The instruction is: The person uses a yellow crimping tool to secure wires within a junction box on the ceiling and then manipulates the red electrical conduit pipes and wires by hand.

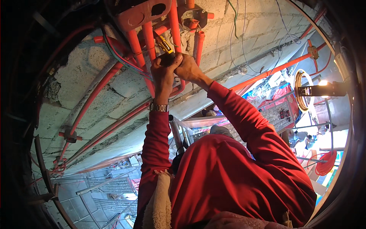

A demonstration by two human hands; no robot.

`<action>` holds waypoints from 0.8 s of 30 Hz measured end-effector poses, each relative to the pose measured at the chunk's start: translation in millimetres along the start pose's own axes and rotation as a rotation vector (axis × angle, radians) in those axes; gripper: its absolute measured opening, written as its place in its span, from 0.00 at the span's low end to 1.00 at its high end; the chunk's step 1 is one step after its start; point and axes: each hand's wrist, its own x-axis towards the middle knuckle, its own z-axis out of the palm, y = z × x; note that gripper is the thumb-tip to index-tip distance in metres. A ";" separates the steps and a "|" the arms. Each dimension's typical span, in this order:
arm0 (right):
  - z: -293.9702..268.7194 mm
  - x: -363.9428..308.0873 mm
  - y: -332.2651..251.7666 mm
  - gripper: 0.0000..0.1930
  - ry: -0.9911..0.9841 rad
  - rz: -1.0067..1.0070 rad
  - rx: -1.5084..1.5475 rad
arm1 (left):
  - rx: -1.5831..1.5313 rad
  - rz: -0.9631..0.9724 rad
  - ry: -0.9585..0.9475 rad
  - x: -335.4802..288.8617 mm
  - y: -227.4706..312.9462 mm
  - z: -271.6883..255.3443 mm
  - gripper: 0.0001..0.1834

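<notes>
Both my hands are raised together among orange-red conduit pipes (174,28) below a red metal box (143,16). My left hand (164,74), a metal watch on its wrist, is closed around the dark lower end of a yellow-and-black hand tool (164,44). The tool points up between the pipes, and its exact kind is unclear. Pressed against the left hand, my right hand (188,68) has its fingers curled in. Whatever they grip is hidden. Green and bluish wires (131,68) run past the pipes just left of my left hand.
More red conduit (93,95) crosses the rough block wall (85,72). A second junction box (192,18) sits upper right, with loose thin wires (232,34) hanging nearby. Rightward are a lit lamp (323,83) and coiled orange tubing (326,163). Scaffold bars (91,187) show far below.
</notes>
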 end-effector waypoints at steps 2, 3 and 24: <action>-5.6 -0.6 -3.6 0.14 -0.003 -0.011 -0.018 | 0.008 0.029 -0.004 -3.1 0.0 -1.4 0.20; -10.4 -0.6 -4.7 0.13 -0.078 -0.064 -0.014 | 0.010 0.030 -0.005 -3.1 0.8 -3.6 0.20; -2.5 -0.7 7.8 0.20 -0.142 0.048 -0.017 | 0.047 0.020 -0.027 2.8 -12.1 -4.5 0.21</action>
